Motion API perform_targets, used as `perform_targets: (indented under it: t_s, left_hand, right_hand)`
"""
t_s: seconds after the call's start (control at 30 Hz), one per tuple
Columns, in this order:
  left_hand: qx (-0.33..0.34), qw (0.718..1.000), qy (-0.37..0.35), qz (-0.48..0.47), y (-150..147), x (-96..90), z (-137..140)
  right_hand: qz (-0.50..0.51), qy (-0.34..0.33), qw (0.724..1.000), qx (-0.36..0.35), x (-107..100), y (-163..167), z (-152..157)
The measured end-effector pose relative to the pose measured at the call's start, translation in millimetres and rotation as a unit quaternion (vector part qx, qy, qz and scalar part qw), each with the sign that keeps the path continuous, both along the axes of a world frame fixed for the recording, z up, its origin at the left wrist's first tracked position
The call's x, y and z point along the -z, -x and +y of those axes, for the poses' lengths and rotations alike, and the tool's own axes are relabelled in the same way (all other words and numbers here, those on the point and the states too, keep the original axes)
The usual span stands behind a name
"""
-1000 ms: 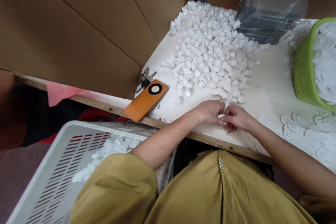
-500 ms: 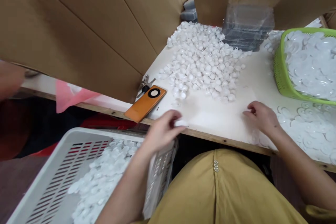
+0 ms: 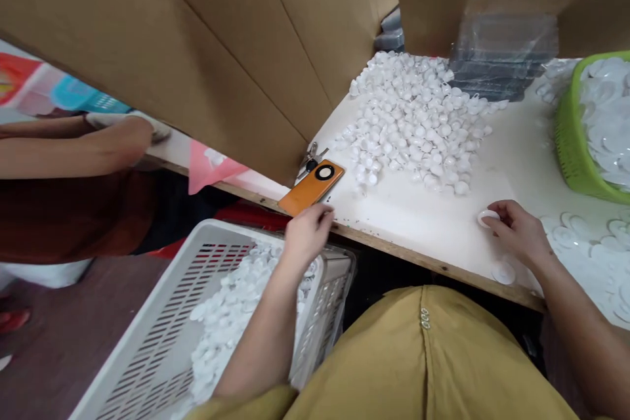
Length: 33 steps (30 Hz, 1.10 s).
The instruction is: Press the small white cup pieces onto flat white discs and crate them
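Observation:
My right hand (image 3: 522, 236) pinches a thin white plastic disc (image 3: 487, 218) between thumb and fingers, just above the white tabletop (image 3: 418, 216). A similar disc lies flat near the table edge below that hand. My left hand (image 3: 308, 231) is closed, at the front edge of the table above the rim of a white slotted basket (image 3: 211, 226); whatever it holds, if anything, is hidden. Small white plastic pieces (image 3: 246, 302) are piled in this basket. A heap of small white cup-like pieces (image 3: 413, 125) covers the back of the table.
An orange phone (image 3: 310, 190) and keys (image 3: 312, 157) lie left of the heap. A green basket (image 3: 566, 144) of clear discs stands right, with loose discs (image 3: 585, 256) before it. Cardboard (image 3: 256, 65) walls the left side; beyond it show another person's arms (image 3: 98, 147).
The view has shifted left. My left hand has moved to the basket's rim, and the white piece at its fingers no longer shows. A white disc now shows in my right hand.

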<state>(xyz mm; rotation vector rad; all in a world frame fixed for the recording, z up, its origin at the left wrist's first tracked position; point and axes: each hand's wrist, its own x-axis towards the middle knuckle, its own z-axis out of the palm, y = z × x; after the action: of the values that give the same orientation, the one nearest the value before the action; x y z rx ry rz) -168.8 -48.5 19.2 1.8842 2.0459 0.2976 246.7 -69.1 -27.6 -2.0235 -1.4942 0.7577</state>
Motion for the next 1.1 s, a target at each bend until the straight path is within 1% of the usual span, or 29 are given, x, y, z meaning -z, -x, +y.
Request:
perform_targets:
  t_s: [0.03, 0.1, 0.17, 0.23, 0.3, 0.37, 0.47, 0.53, 0.63, 0.73, 0.8, 0.87, 0.93, 1.0, 1.1]
  left_hand:
    - [0.002, 1.0, -0.021, -0.004, -17.8, 3.3, 13.4]
    - [0.0, 0.999, -0.043, 0.0, -41.4, 10.5, 36.6]
    - [0.004, 0.999, -0.037, 0.009, -52.1, 16.9, 51.9]
    - [0.015, 1.0, -0.023, 0.011, -56.2, 21.0, 58.3]
    - [0.03, 0.999, -0.015, -0.011, -59.4, 22.8, 57.0]
    - [0.048, 0.996, -0.002, -0.075, -66.0, 23.9, 50.5]
    - [0.098, 0.974, 0.028, -0.2, -86.7, 26.6, 38.1]
    - [0.152, 0.958, 0.039, -0.241, -105.6, 29.4, 32.8]
    - [0.232, 0.947, 0.024, -0.219, -130.4, 33.4, 33.0]
    - [0.275, 0.946, -0.004, -0.172, -140.5, 36.7, 39.0]
    - [0.281, 0.946, -0.004, -0.159, -140.5, 38.8, 42.4]
    - [0.281, 0.948, -0.001, -0.151, -138.9, 40.8, 43.8]
    - [0.285, 0.948, -0.003, -0.141, -138.1, 42.5, 43.5]
    - [0.29, 0.947, -0.001, -0.135, -138.6, 44.1, 42.7]
    - [0.288, 0.948, 0.006, -0.134, -140.0, 47.0, 42.8]
  right_hand:
    - [0.011, -0.01, 1.0, 0.009, 3.0, 2.4, -1.1]
    - [0.021, -0.025, 0.999, 0.019, 7.8, 5.0, -2.9]
    - [0.023, -0.034, 0.999, 0.017, 10.8, 5.2, -3.8]
    - [0.02, -0.044, 0.999, 0.01, 12.8, 4.1, -3.3]
    - [0.015, -0.05, 0.999, 0.004, 14.2, 3.1, -1.6]
    - [0.022, -0.051, 0.998, 0.0, 15.1, 3.0, 0.7]
    - [0.043, -0.055, 0.998, 0.006, 14.9, 4.8, 3.5]
    - [0.059, -0.048, 0.997, 0.016, 13.6, 6.7, 3.8]
    - [0.099, -0.023, 0.994, 0.023, 7.9, 10.9, 2.0]
    - [0.162, 0.001, 0.987, 0.007, -4.1, 21.2, 1.0]
    - [0.233, 0.033, 0.972, -0.009, -14.0, 34.0, 3.5]
    - [0.309, 0.073, 0.948, -0.016, -22.5, 51.2, 9.3]
    - [0.358, 0.105, 0.928, -0.017, -27.3, 69.9, 17.3]
    - [0.373, 0.127, 0.919, -0.023, -27.8, 86.9, 25.8]
    - [0.341, 0.155, 0.926, -0.05, -23.5, 104.1, 37.1]
